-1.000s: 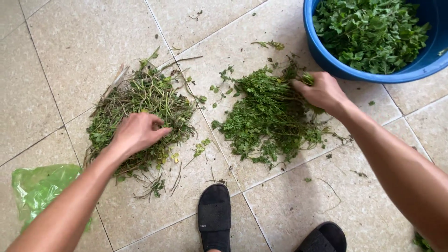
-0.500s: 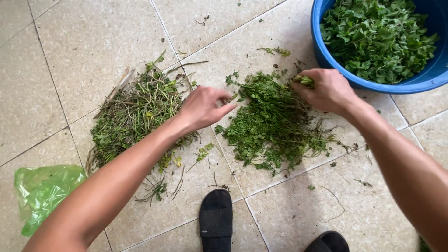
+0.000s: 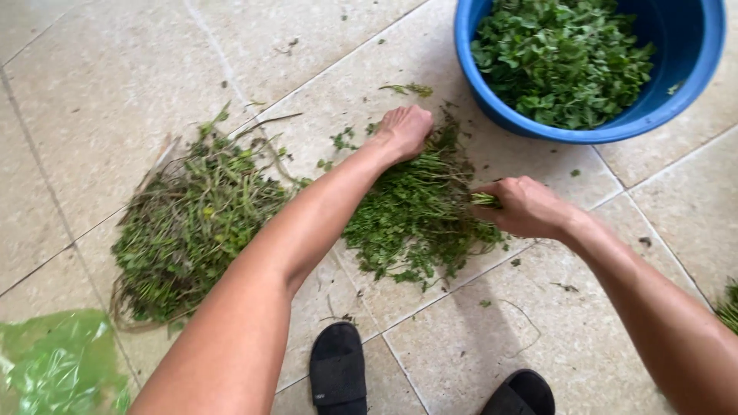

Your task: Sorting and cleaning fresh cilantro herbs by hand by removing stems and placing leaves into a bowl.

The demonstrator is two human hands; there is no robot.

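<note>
Down on the pale tiled floor (image 3: 108, 84), both hands work at the leafy green herb pile (image 3: 415, 223) lying near the middle of the view. Reaching across from about seven o'clock, the left hand (image 3: 403, 131) rests knuckles-up on the pile's far edge at twelve o'clock, fingers curled down into the stems — whether it grips any I cannot tell. At three o'clock of the pile, the right hand (image 3: 526, 207) is closed around a small bunch of sprigs (image 3: 484, 200), their green ends poking out toward the pile.

Up at one o'clock sits a blue plastic basin (image 3: 692, 77), filled with picked green leaves (image 3: 561, 58) — its rim near the pile but apart from it. Out at nine o'clock lies a second heap of stalks (image 3: 192, 227), browner and stringier. At seven o'clock, in the corner, a crumpled green plastic bag (image 3: 58, 365) shows. Two black slippers (image 3: 338, 373) sit at six o'clock.
</note>
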